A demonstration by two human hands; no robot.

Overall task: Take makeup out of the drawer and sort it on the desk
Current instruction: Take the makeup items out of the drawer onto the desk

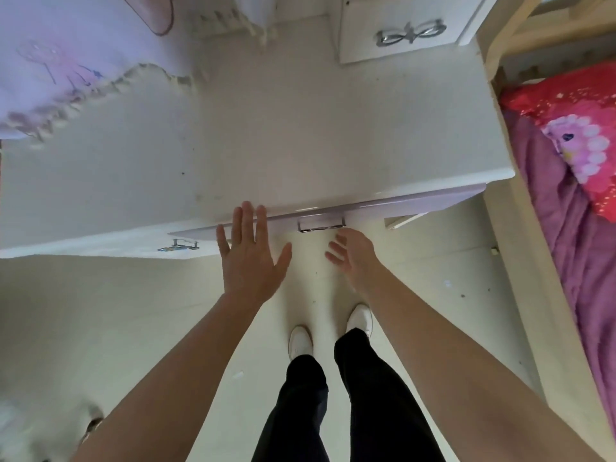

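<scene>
Hands, left (252, 258) and right (353, 258), are near one handle (321, 225).

Forearms (186, 358): I'm seeing both going bare.
Trousers (370, 395): I'm seeing black cloth hanging loose.
Shoes (360, 320): I'm seeing plain white.

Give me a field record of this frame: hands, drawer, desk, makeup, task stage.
left hand: open, fingers spread, fingertips over the drawer front's top edge; contact unclear
right hand: relaxed, empty, just below the handle, not gripping it
drawer: lilac front, looks shut; inside not visible
handle: metal, mid-front
desk: white top, fringed cloth at far left
makeup: none in view
task stage: drawer not yet opened
</scene>
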